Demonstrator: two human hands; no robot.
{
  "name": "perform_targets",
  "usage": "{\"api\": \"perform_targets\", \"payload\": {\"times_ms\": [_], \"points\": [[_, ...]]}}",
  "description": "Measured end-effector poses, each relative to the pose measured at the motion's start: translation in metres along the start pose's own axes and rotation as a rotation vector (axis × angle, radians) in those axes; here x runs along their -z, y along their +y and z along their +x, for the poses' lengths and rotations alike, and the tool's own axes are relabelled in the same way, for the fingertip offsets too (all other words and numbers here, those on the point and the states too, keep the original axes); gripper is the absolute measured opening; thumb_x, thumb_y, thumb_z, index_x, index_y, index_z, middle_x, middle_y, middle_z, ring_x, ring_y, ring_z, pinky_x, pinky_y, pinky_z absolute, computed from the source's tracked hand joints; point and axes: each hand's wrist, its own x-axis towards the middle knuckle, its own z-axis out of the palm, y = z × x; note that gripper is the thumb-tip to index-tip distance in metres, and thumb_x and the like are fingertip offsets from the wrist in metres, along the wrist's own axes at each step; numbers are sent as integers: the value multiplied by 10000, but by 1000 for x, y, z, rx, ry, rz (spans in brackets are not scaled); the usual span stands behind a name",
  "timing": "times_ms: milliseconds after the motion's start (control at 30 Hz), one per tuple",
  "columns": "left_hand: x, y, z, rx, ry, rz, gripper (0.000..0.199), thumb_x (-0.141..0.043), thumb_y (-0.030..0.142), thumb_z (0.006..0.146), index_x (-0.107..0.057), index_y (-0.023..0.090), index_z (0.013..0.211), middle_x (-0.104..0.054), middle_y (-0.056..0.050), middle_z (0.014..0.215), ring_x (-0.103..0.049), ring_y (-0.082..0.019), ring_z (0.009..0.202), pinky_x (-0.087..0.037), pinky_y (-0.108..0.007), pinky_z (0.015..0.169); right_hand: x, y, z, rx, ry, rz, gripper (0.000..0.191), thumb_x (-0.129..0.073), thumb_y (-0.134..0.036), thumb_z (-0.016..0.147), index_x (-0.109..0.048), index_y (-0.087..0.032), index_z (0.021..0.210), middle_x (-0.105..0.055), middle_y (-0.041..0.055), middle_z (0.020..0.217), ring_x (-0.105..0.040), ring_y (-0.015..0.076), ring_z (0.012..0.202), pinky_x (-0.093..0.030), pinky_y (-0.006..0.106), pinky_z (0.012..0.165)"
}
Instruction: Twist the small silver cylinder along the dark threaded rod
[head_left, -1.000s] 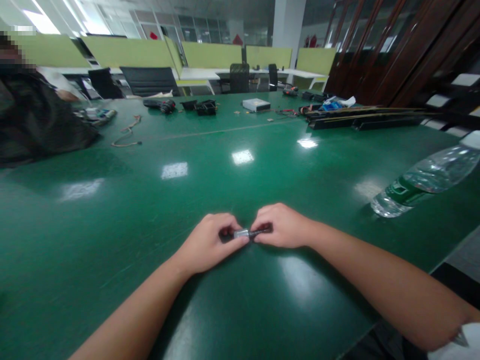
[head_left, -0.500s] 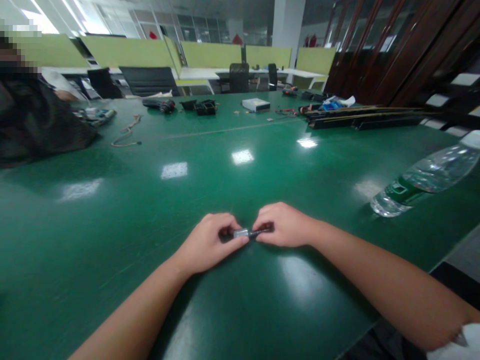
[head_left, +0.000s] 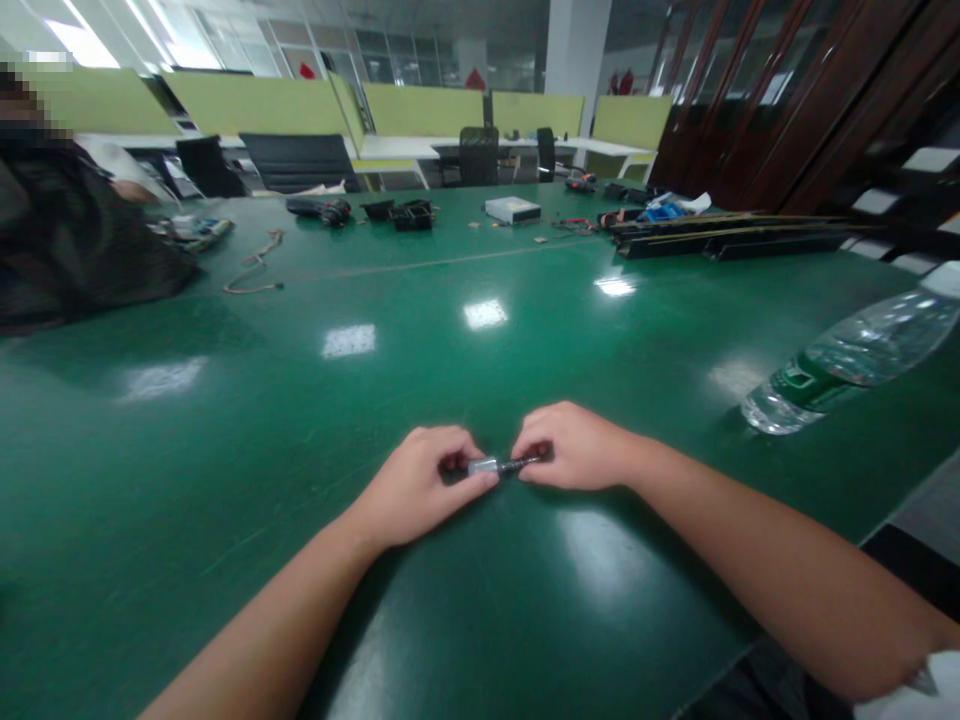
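Observation:
Low over the green tabletop (head_left: 480, 380), my left hand (head_left: 427, 480) is closed, with thumb and fingers gripping a small silvery cylinder (head_left: 482, 466). A thin dark shaft (head_left: 510, 466) runs from the cylinder's right end to my right hand (head_left: 574, 447). That hand is pinched on the far end of the dark shaft. A small gap of green table shows between the two hands. The fingertips partly hide the small piece, and its finer details are too small to make out.
A clear plastic bottle (head_left: 847, 350) lies tilted at the right. Toward the back are a white box (head_left: 512, 210), black parts (head_left: 411, 215), a cord (head_left: 255, 268) and long dark strips (head_left: 735, 236). A person's dark sleeve (head_left: 82, 235) rests at the left.
My right hand has shifted slightly to the right and up, so more of the dark shaft shows. My left hand has stayed almost still.

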Motion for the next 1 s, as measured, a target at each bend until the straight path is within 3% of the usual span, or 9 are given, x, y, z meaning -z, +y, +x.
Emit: {"api": "perform_targets", "payload": {"times_ms": [233,700,1000], "points": [[0,-1,-1,10,-11,-3,261,-656,429,886,-657,180,805,-654,10,755,-586,-140,683,-397,-268,659,8,4,-3,-6,-42,-28,104,-702,-200,796,-762,-171,875,-685,19,794,-591,124,725,-432,238,684],[0,-1,-2,18,-10,15,290,-639,459,895,-656,181,814,-657,5,764,-585,-146,689,-398,-271,668,29,13,-12,-179,-91,-24,136,-713,-181,756,-775,-167,877,-701,15,782,-598,116,694,-422,223,638],[0,-2,-1,27,-12,8,284,-647,460,889,-662,186,815,-658,11,765,-585,-143,693,-399,-269,671,23,11,-9,-126,-88,-10,143,-726,-200,770,-781,-179,901,-698,16,793,-590,117,704,-420,226,646]]}}
